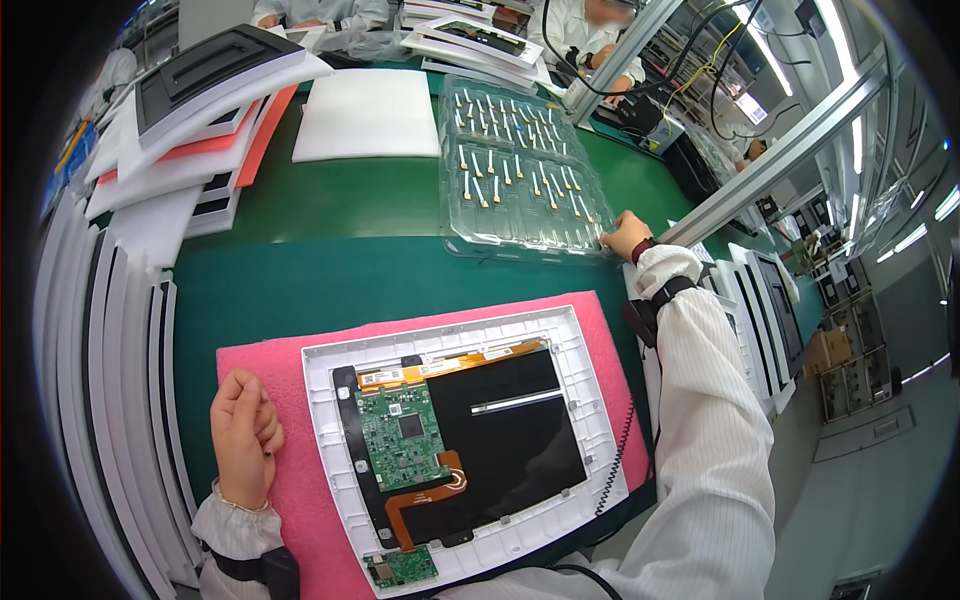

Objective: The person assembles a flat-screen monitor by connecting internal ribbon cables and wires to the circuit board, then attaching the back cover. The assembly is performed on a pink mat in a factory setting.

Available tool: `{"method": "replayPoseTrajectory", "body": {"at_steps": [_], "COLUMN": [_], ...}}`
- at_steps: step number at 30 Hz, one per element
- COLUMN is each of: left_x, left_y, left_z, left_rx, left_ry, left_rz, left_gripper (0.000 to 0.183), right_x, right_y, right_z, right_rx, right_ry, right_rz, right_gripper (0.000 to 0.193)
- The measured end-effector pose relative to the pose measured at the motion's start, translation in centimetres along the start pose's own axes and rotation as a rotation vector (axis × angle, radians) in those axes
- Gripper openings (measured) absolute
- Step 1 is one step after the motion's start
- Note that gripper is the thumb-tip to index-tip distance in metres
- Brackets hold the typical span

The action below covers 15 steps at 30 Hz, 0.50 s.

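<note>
Left hand [245,435] curled into loose fist, holding nothing, rests on pink foam pad [285,490], steadying it beside white panel frame [575,400] lying face-down, green circuit board [402,435] exposed. Right hand [627,235] stretches far right, fingers closed at corner of clear parts tray [520,165] on green tabletop [330,270]; cannot tell if pinching anything.

Panel frame [455,440] on foam pad [270,370] — parts tray [520,170] behind.

A single head-worn fisheye view looks steeply down and forward over the green work mat [330,270], close enough that both forearms enter from the lower edge. Straight frame rails [790,150] bow near the rim (a wide lens), and co-workers sit beyond the table's far edge.
</note>
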State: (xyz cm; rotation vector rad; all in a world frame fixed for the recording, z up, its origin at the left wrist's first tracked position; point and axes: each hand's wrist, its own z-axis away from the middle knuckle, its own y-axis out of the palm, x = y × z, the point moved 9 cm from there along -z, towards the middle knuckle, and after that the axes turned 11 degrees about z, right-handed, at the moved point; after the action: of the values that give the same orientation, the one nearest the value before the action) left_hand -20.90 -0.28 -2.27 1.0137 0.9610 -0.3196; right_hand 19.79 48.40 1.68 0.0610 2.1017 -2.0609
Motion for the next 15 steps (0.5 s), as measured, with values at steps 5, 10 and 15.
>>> {"method": "replayPoseTrajectory", "body": {"at_steps": [5,10,15], "left_x": [0.1,0.2,0.2], "left_y": [0.1,0.2,0.1], "left_z": [-0.1,-0.1,-0.1], "left_rx": [0.009,0.023,0.025], "left_ry": [-0.007,-0.007,-0.007], "left_rz": [0.007,0.006,0.007], "left_gripper": [0.020,0.020,0.020], "right_x": [-0.3,-1.3,-0.7], "right_y": [-0.3,0.5,-0.3], "right_z": [0.3,0.0,0.5], "right_rx": [-0.077,-0.048,-0.062], "right_ry": [0.023,0.000,-0.033], "right_rz": [-0.034,-0.057,-0.037], "right_gripper": [0.069,0.058,0.035]}}
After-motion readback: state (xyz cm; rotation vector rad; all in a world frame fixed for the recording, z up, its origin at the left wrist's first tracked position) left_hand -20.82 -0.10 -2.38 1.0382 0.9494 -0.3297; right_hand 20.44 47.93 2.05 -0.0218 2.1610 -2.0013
